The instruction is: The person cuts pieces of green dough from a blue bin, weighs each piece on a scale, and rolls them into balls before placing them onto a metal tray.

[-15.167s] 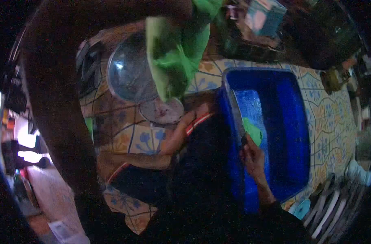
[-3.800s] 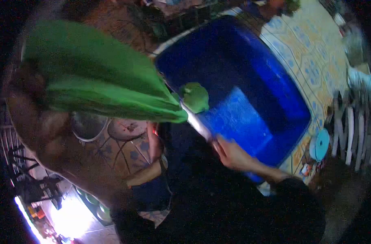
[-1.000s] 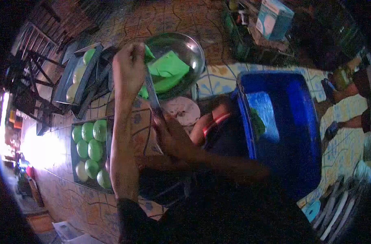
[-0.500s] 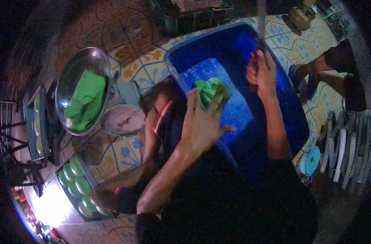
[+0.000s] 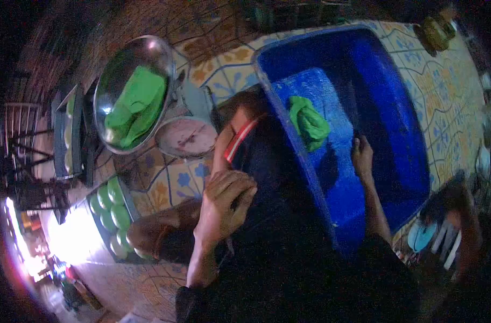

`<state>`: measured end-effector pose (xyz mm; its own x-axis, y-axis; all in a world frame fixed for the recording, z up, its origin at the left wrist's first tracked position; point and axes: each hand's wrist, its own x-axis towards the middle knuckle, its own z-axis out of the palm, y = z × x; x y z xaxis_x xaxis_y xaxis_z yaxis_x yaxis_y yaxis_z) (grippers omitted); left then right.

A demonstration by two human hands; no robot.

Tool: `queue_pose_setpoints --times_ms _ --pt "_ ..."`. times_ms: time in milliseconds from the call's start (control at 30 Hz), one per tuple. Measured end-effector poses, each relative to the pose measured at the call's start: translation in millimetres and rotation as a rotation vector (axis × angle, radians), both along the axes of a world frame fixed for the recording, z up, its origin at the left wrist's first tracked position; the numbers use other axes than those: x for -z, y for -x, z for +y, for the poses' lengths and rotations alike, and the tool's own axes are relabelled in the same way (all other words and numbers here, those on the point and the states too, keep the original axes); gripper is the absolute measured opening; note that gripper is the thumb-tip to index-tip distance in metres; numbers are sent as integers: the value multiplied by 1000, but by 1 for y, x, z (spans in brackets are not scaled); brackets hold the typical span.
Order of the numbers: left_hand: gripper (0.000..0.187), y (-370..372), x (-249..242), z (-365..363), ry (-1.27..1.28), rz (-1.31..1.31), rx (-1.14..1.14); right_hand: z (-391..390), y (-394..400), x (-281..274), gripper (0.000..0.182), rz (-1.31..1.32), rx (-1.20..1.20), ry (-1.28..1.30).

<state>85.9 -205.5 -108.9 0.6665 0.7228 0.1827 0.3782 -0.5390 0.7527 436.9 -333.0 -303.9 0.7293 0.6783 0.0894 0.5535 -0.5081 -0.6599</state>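
A crumpled lump of green dough (image 5: 310, 124) lies on the wet-looking blue board (image 5: 337, 199) inside a big blue tub (image 5: 401, 118). My left hand (image 5: 226, 202) is away from the lump, above my lap and outside the tub, its fingers curled in toward the thumb. Whatever it may hold is hidden. Over the board's right edge, my right hand (image 5: 362, 156) is closed, with its inner side out of sight. A metal bowl (image 5: 106, 86) at the left holds a larger folded slab of green dough (image 5: 140, 91).
A round-dialled scale (image 5: 186, 137) stands beside the bowl. A tray (image 5: 129, 202) of several green dough balls (image 5: 116, 191) lies lower left, near a bright light. Patterned tiles (image 5: 237, 70) cover the floor. At right are a light-blue round thing (image 5: 422, 237) and pale slats (image 5: 452, 247).
My left hand has let go of the green lump and drawn back toward my lap. My right hand has moved lower in the tub. The view has shifted, and the lump stays on the board.
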Motion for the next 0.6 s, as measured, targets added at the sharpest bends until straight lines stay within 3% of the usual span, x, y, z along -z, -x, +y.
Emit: queue_pose_setpoints --times_ms 133,233,300,333,400,500,533,600 --pt "9 50 27 -14 129 71 -184 7 7 -9 37 140 -14 119" --pt "9 83 38 -18 186 103 -326 10 4 -5 39 94 -55 100" --pt "13 94 34 -13 241 -40 -579 12 4 -1 40 92 -58 69" --pt "13 106 38 -6 240 -45 -578 13 5 0 41 94 -62 39" --pt "15 132 52 7 92 -140 -740 14 7 1 42 59 -70 49" --pt "15 135 28 23 -19 -261 -789 18 14 -3 40 12 -91 12" --pt "17 138 26 26 15 -195 -943 19 17 -5 37 -4 -97 -37" --pt "20 150 20 46 -96 -230 -906 20 24 -13 34 55 -101 -98"
